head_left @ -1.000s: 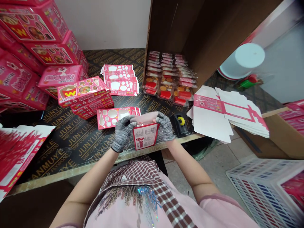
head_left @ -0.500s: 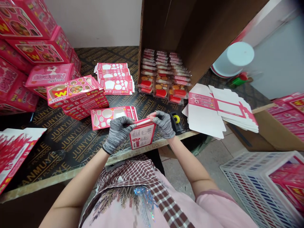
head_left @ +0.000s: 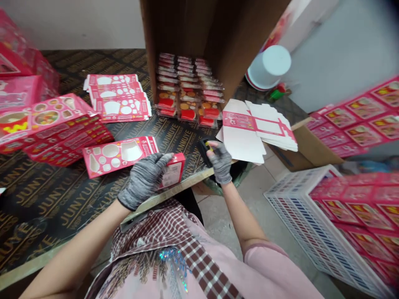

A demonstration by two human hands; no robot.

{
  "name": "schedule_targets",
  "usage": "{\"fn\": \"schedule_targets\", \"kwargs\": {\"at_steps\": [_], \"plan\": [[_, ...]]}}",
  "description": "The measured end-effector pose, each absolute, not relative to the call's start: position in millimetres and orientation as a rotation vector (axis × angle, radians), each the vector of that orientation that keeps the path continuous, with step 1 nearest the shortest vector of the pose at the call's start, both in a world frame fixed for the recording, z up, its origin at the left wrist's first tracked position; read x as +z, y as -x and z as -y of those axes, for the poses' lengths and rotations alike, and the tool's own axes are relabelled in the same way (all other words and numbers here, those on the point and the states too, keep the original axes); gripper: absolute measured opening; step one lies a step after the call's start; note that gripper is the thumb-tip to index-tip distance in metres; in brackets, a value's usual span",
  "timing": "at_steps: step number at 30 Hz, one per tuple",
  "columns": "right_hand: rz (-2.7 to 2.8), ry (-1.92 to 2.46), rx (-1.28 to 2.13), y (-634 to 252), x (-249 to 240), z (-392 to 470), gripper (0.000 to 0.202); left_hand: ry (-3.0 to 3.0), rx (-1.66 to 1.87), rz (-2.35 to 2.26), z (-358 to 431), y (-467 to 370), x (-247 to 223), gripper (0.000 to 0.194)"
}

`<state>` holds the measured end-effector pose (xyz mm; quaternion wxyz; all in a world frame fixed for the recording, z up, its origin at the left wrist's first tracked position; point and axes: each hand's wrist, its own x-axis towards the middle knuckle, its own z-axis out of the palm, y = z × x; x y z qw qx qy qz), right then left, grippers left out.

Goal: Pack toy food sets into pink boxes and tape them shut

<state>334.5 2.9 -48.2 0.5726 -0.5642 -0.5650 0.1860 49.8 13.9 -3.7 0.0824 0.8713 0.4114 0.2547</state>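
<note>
My left hand [head_left: 145, 178], in a grey knit glove with bare fingertips, is closed on a small pink-and-white carton [head_left: 172, 171] at the table's front edge. The carton's printed side faces me. My right hand [head_left: 221, 162], gloved the same way, is at a black tape dispenser [head_left: 203, 150] with a yellow core. Its fingers are curled by the roll; whatever they pinch is too small and blurred to make out. Just behind my left hand lie pink die-cut cards [head_left: 104, 161] with white openings.
Stacked pink boxes [head_left: 59, 128] stand at left. Behind are more die-cut cards [head_left: 120, 97] and a tall brown carton [head_left: 199, 37] with wrapped food packets [head_left: 187, 99]. Flat unfolded boxes [head_left: 246, 141] overhang the edge at right. A white crate [head_left: 286, 207] stands on the floor.
My right hand has let go of the carton and moved to the tape dispenser. My left hand keeps the carton, now lower against the table edge. The view has turned right.
</note>
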Motion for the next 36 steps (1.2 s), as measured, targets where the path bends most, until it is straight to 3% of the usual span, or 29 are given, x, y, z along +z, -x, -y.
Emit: {"fn": "schedule_targets", "kwargs": {"at_steps": [3,8,15,21,26,33,36], "plan": [[1.172,1.653,0.189,-399.6,-78.1,5.0,0.017,-2.617,0.734,-1.217,-14.5,-51.7,-5.4,0.051],[1.326,1.922,0.442,-437.7,-112.5,4.4,0.014,-2.643,0.661,-1.237,-11.8,-57.1,-10.1,0.043],[1.244,1.871,0.482,-427.1,-119.1,-16.5,0.009,-2.817,0.594,-1.27,-8.5,-60.6,-8.0,0.045],[1.032,1.798,0.553,-423.8,-136.3,10.4,0.023,-2.916,0.768,-1.253,-15.6,-58.5,-16.1,0.044],[0.937,1.829,0.533,-411.2,-146.7,27.7,0.021,-2.861,0.97,-1.209,-20.7,-56.9,-22.5,0.046],[0.796,1.766,0.46,-382.6,-118.8,34.7,0.035,-2.867,1.072,-1.221,-19.0,-56.2,-25.7,0.034],[0.825,1.593,0.708,-341.9,-81.1,46.2,0.042,-2.879,1.108,-1.236,-15.7,-56.5,-20.6,0.034]]}}
